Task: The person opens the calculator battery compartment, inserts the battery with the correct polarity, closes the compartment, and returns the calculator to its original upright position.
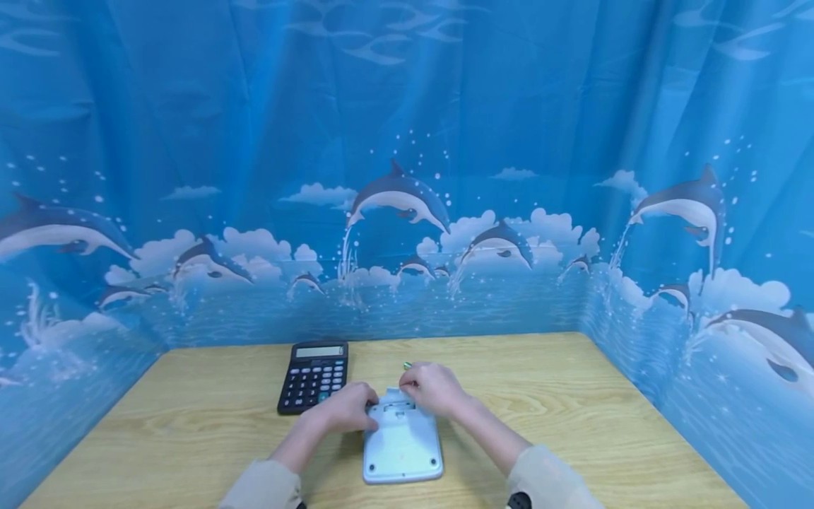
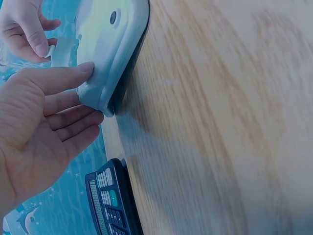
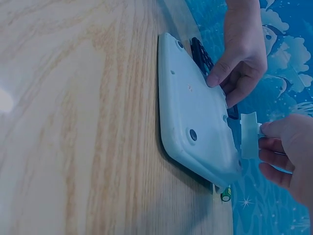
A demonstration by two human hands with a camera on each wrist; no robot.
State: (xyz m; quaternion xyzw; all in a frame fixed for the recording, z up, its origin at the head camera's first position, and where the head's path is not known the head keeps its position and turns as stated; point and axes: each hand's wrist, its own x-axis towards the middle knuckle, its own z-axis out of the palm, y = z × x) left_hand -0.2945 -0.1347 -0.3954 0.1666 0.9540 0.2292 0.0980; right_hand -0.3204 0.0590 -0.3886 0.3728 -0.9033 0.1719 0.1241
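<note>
A light blue calculator [image 1: 402, 449] lies face down on the table, its underside with dark round feet facing up. My left hand [image 1: 348, 408] grips its far left corner, thumb on the upturned back and fingers along the side. Just past the far edge, my right hand [image 1: 435, 389] pinches a small pale battery cover [image 3: 249, 137] between thumb and fingers. In the right wrist view this cover stands apart from the calculator body. The battery recess [image 1: 397, 408] shows near the far edge. A green battery [image 3: 226, 195] lies beyond the calculator, partly hidden.
A black calculator [image 1: 314, 378] lies face up to the left of my left hand, its near right corner close to the fingers. The wooden table [image 1: 572, 424] ends at a blue dolphin-print curtain [image 1: 407, 304] at the back and sides.
</note>
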